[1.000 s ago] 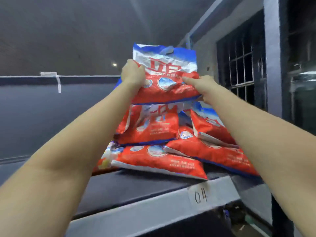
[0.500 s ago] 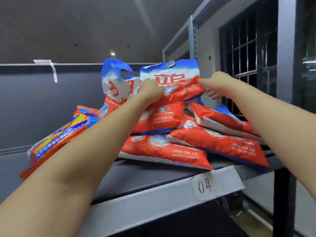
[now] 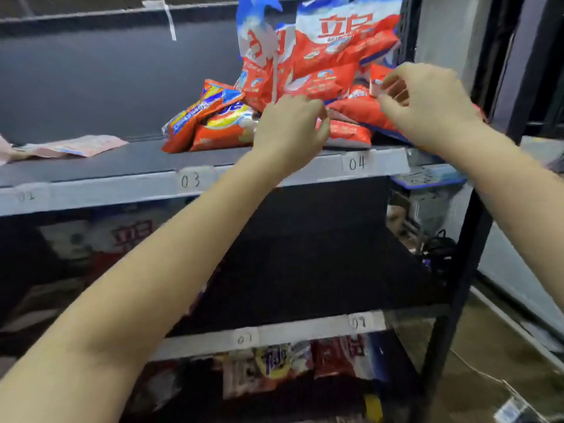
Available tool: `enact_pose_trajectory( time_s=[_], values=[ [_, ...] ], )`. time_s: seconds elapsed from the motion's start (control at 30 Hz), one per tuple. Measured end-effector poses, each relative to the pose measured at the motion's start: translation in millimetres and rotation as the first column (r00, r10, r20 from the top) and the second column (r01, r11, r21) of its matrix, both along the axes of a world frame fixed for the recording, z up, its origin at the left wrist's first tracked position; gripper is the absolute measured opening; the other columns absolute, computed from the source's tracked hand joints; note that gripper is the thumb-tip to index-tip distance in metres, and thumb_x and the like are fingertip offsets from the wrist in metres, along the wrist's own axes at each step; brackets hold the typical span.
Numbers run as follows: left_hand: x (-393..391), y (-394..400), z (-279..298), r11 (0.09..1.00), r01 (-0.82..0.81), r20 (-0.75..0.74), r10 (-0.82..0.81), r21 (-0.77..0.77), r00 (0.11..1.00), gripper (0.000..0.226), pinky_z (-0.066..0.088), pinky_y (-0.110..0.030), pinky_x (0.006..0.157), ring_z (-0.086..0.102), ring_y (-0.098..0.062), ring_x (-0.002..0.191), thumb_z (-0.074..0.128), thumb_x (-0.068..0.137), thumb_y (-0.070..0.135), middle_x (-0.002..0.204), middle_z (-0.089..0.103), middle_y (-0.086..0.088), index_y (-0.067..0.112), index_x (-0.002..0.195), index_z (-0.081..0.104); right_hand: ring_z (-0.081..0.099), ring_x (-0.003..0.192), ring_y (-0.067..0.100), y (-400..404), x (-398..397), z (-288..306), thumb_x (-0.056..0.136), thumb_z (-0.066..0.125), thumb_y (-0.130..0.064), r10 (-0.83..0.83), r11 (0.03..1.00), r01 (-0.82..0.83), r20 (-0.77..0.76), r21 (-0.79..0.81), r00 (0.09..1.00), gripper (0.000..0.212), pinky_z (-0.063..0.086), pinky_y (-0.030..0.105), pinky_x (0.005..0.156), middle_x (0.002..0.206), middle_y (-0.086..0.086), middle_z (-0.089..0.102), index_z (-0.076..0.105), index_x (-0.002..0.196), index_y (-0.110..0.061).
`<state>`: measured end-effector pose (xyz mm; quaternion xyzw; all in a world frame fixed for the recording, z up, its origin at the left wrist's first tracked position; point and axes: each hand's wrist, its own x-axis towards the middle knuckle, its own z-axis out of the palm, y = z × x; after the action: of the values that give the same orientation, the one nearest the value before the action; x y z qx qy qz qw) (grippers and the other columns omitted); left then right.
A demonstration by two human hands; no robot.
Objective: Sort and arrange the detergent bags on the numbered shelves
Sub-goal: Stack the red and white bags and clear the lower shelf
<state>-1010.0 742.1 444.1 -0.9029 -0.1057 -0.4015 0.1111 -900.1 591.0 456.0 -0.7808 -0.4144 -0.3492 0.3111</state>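
Observation:
A pile of red, white and blue detergent bags [image 3: 335, 65] lies on the top shelf [image 3: 122, 184] above the label 04 [image 3: 356, 163]. The topmost bag [image 3: 348, 29] leans upright at the back. Two orange and yellow bags [image 3: 213, 120] lean against the pile's left side, near label 03 [image 3: 190, 180]. My left hand [image 3: 290, 126] hovers in front of the pile with loosely curled fingers and holds nothing. My right hand [image 3: 427, 102] hangs at the pile's right side, fingers curled beside a bag corner, gripping nothing that I can make out.
A flat pink bag [image 3: 76, 146] lies on the top shelf at the left. The middle shelf [image 3: 305, 270] is dark, with a blurred bag [image 3: 122, 239] at its left. More bags [image 3: 274, 367] sit on the bottom level. A dark upright post [image 3: 470, 239] bounds the right side.
Both hands have let go of the topmost bag and drawn back toward the shelf's front edge. The view has tipped down, so the lower shelves now show.

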Motion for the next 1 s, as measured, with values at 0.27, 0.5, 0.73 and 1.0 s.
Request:
enact_pose_trajectory(
  time_s=[0.27,0.5,0.73,1.0],
  values=[
    [-134,-25,-160,0.987,-0.029,-0.054,0.021,-0.157,0.998,0.033,0.05,-0.036,0.074,0.064,-0.022,0.09,0.042,0.09,0.032,0.099,0.07,0.001,0.017,0.099,0.069,0.054,0.093,0.01,-4,-110,-168,0.091,0.056,-0.02,0.33,0.939,-0.344,-0.256,-0.011,0.909,0.024,0.039,0.021,0.081,0.102,-0.001,0.059,0.061,0.113,-0.014],
    [-200,14,-263,0.815,-0.404,-0.403,0.234,-0.415,0.885,0.03,0.043,-0.028,0.092,0.053,-0.01,0.11,0.041,0.098,0.033,0.12,0.06,0.011,0.025,0.12,0.059,0.055,0.107,0.013,63,-147,-280,0.097,0.045,-0.026,0.247,0.825,-0.477,-0.569,-0.301,0.785,0.03,0.044,0.024,0.088,0.116,-0.003,0.057,0.052,0.125,-0.018],
    [-234,96,-287,0.692,-0.547,-0.471,0.327,-0.471,0.819,0.029,0.044,-0.026,0.09,0.054,-0.01,0.109,0.042,0.097,0.031,0.117,0.061,0.011,0.025,0.119,0.06,0.058,0.102,0.019,158,-150,-318,0.097,0.042,-0.025,0.177,0.732,-0.525,-0.623,-0.434,0.762,0.031,0.045,0.028,0.082,0.116,0.004,0.059,0.052,0.125,-0.014],
    [-228,242,-274,0.576,-0.651,-0.592,0.325,-0.494,0.737,0.034,0.044,-0.028,0.085,0.057,-0.022,0.11,0.039,0.1,0.032,0.123,0.06,-0.004,0.017,0.125,0.056,0.062,0.102,0.02,298,-150,-334,0.096,0.046,-0.024,0.086,0.775,-0.519,-0.754,-0.36,0.651,0.021,0.045,0.025,0.077,0.112,0.004,0.064,0.056,0.112,-0.018]
  ],
)
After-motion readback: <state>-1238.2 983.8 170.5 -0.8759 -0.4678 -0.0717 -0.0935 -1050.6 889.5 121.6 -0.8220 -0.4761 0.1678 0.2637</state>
